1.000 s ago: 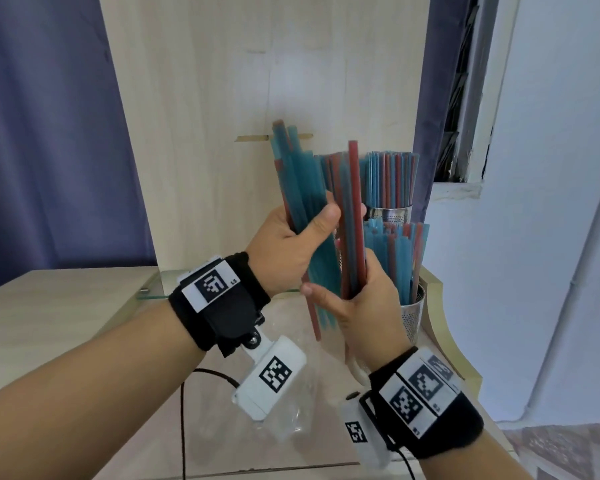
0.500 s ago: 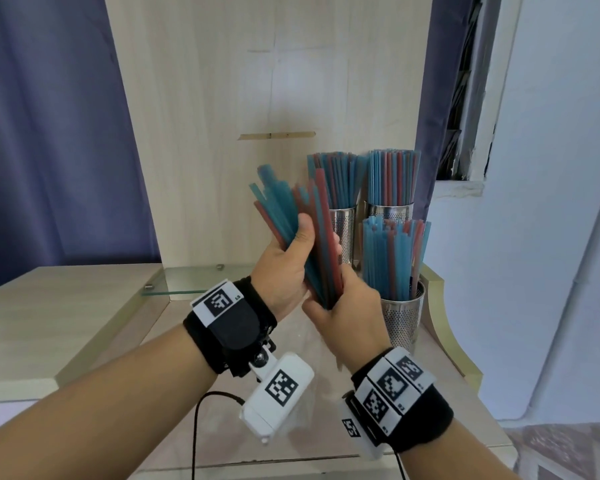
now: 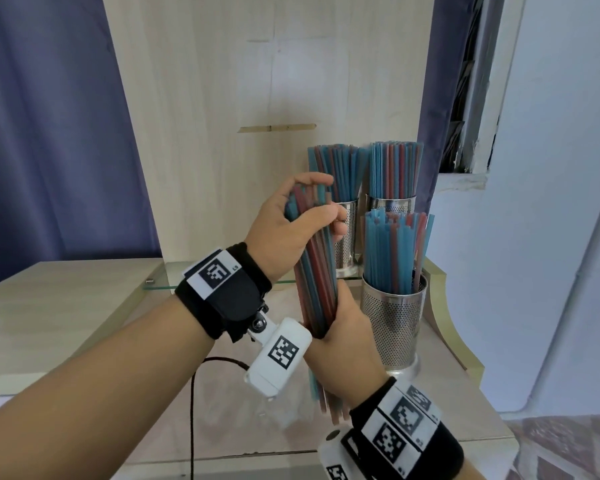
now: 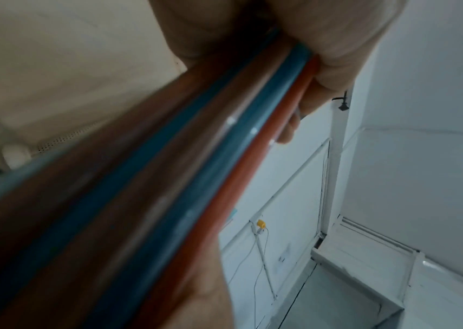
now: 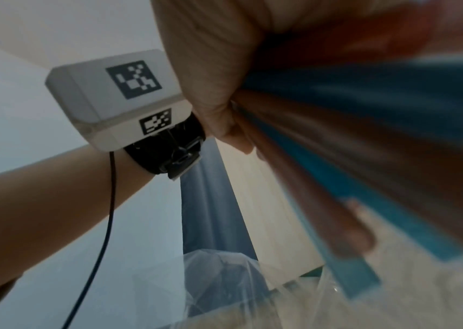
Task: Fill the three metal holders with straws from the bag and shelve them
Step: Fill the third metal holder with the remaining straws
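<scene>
Home-like room; blue curtain; wooden counter; white walls.

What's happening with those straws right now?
A person holds a loose bundle of straws upright in both hands: the left hand grips it near the top, the right hand round the lower part. Three metal holders already stand full of straws: two at the back on the glass shelf, and one in front on the wooden surface below. A clear bag lies beneath the hands.

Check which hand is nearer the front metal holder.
Right. The right hand grips the straw bundle low, just left of the front metal holder; the left hand grips higher and farther left.
</scene>
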Demonstrator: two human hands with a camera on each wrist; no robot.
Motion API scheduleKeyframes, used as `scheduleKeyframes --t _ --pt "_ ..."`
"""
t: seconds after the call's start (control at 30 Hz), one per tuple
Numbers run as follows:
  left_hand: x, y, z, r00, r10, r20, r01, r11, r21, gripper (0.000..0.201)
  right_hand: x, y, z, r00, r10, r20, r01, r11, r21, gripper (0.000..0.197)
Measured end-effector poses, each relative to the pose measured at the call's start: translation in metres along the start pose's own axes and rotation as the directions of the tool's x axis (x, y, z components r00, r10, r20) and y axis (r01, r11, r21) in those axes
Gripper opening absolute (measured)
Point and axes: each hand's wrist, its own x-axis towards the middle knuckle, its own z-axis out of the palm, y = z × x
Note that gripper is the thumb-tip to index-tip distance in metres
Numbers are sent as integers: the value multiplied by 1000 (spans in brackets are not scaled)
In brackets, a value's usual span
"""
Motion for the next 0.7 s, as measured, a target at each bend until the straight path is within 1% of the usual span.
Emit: scheduleKeyframes --t 0.03,0.07,0.1,0.13,0.17,0.2,0.23,0.27,0.3,0.37,0.47,0.57,0.7 --pt "0 2 0 999 2 47 -5 998 67 30 0 3 -1 1000 -5 -10 5 1000 30 38" --pt "2 4 -1 997 31 63 -43 979 199 35 0 5 -3 1000 -6 -20 7 999 43 35" --pt "3 9 -3 995 78 61 -94 930 354 43 2 9 -5 1000 -4 -26 5 999 46 33" --pt "4 14 -5 988 147 54 -154 860 486 50 3 13 -8 1000 1 -27 0 999 44 32" --pt "5 20 -6 969 239 70 -234 782 577 53 4 17 -11 1000 10 -27 -9 999 41 32" --pt "6 26 -6 937 327 121 -325 697 639 52 4 20 -13 999 18 -28 -17 999 44 32" --pt "7 30 -5 904 381 194 -403 607 685 49 5 23 -14 999 22 -33 -20 998 56 31" --pt "7 31 -2 885 384 264 -447 540 713 46 5 26 -14 999 19 -43 -16 997 72 31" --pt "6 30 1 881 351 317 -464 512 723 45 6 28 -13 998 12 -57 -7 996 88 29" --pt "3 21 9 890 272 367 -456 504 733 44 7 34 -10 997 -3 -75 12 993 119 26" --pt "1 4 15 894 203 400 -447 463 765 44 5 46 -5 997 16 -79 -2 985 173 25" --pt "-2 -9 16 887 155 435 -457 429 779 44 0 58 -2 996 63 -64 -49 976 211 25" --pt "-8 -22 22 870 91 485 -474 430 769 44 -2 73 2 988 150 -48 -128 945 302 26"
